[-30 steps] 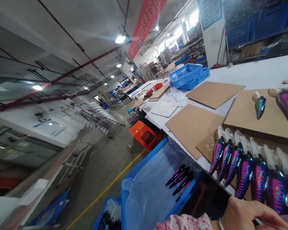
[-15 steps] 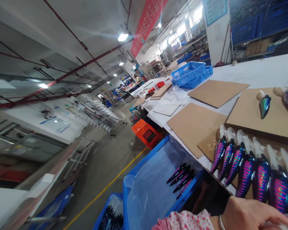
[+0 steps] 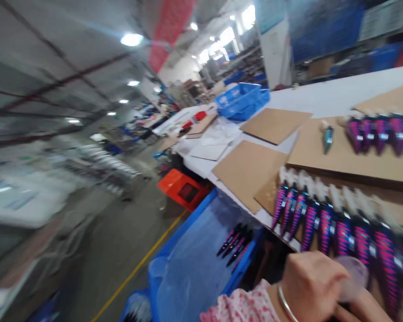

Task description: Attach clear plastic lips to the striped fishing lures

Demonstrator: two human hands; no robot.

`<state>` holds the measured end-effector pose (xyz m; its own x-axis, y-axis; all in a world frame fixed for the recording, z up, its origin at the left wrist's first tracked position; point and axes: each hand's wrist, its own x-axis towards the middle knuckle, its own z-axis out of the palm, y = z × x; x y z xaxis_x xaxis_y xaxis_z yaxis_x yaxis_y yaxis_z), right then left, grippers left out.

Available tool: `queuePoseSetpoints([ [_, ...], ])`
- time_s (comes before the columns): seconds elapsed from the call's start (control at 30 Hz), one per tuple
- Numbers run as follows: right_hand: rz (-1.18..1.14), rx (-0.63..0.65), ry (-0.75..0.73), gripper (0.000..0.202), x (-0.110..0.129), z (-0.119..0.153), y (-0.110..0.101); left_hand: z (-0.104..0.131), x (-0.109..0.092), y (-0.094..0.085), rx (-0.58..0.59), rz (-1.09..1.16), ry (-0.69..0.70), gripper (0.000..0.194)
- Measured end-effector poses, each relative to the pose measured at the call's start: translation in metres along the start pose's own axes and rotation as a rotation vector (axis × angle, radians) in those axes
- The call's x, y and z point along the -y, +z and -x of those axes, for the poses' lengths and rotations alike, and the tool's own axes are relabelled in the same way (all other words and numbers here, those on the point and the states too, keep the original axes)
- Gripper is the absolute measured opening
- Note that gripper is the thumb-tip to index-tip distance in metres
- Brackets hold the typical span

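My left hand (image 3: 314, 284), in a pink patterned sleeve with a bracelet, is closed at the bottom right. A round translucent piece (image 3: 354, 273) shows at its fingertips; anything attached to it is hidden. Blurred skin just below (image 3: 366, 306) looks like part of my right hand, its grip unclear. Directly beyond my left hand, a row of shiny blue-purple fishing lures (image 3: 325, 223) with pink stripes and clear lips lies along the table's near edge. Farther back, a green-blue lure (image 3: 328, 138) and several purple lures (image 3: 381, 134) rest on a brown board (image 3: 309, 156).
A lined blue crate (image 3: 188, 268) with a few dark lures (image 3: 233, 243) stands below the table edge, beside an orange bin (image 3: 183, 190). More boards (image 3: 250, 170) and blue baskets (image 3: 240, 103) are on the white table (image 3: 342, 94). An aisle with a yellow line runs left.
The view has swung right, so the table and crates appear farther left and more lures show at the right. My left hand remains near the row, with the translucent piece now clearer.
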<state>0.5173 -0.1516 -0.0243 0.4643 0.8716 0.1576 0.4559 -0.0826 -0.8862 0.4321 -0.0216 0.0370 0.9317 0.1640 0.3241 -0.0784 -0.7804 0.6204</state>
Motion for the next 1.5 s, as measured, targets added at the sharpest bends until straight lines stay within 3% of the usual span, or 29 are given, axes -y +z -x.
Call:
queuePoseSetpoints([
  [0.1,-0.128,0.082,0.087,0.047,0.008,0.004,-0.006,-0.006,-0.008,-0.017,-0.094,0.145,-0.172,0.021],
  [0.17,-0.211,0.088,0.093,0.045,0.011,-0.001,-0.012,-0.010,-0.005,-0.021,-0.119,0.189,-0.194,0.020],
  [0.47,-0.229,0.111,0.006,0.042,0.002,-0.007,-0.019,-0.008,0.006,-0.007,-0.083,0.162,-0.105,0.016],
  [0.57,-0.302,0.093,0.012,0.039,0.007,-0.006,-0.022,-0.003,0.011,-0.005,-0.074,0.255,-0.191,0.015],
  [0.63,-0.398,0.069,0.070,0.034,0.015,-0.007,-0.025,-0.001,0.012,-0.008,-0.082,0.371,-0.260,0.033],
  [0.67,-0.451,0.055,0.107,0.033,0.021,-0.007,-0.027,0.001,0.011,-0.012,-0.046,0.429,-0.281,0.047],
  [0.73,-0.523,0.037,0.151,0.034,0.031,-0.009,-0.028,0.005,0.009,-0.022,0.138,0.531,-0.296,0.065],
  [0.8,-0.494,0.037,0.111,0.036,0.040,-0.012,-0.026,0.014,0.012,-0.032,0.343,0.585,-0.322,0.065],
  [0.83,-0.438,0.033,0.076,0.040,0.043,-0.014,-0.024,0.022,0.019,-0.037,0.371,0.575,-0.346,0.062],
  [0.87,-0.367,0.024,0.043,0.047,0.046,-0.016,-0.021,0.033,0.030,-0.043,0.335,0.535,-0.381,0.059],
  [0.93,-0.230,-0.004,0.002,0.060,0.048,-0.019,-0.016,0.062,0.065,-0.056,0.114,0.363,-0.491,0.053],
  [1.0,-0.147,-0.020,-0.002,0.058,0.047,-0.018,-0.014,0.096,0.114,-0.074,-0.166,0.122,-0.677,0.049],
  [1.1,-0.075,-0.020,0.049,0.045,0.034,-0.010,-0.013,0.144,0.194,-0.105,-0.346,-0.061,-0.832,0.049],
  [1.2,-0.043,0.008,0.133,0.041,0.015,0.006,-0.013,0.180,0.258,-0.121,-0.353,-0.182,-1.003,0.042],
  [1.3,-0.024,0.040,0.210,0.041,-0.003,0.022,-0.011,0.200,0.300,-0.111,-0.263,-0.223,-1.125,0.035],
  [1.4,0.007,0.056,0.265,0.042,-0.013,0.031,-0.010,0.198,0.330,-0.092,-0.165,-0.217,-1.151,0.033],
  [1.5,0.017,0.047,0.289,0.040,-0.011,0.031,-0.009,0.182,0.348,-0.079,-0.117,-0.203,-1.111,0.034],
])
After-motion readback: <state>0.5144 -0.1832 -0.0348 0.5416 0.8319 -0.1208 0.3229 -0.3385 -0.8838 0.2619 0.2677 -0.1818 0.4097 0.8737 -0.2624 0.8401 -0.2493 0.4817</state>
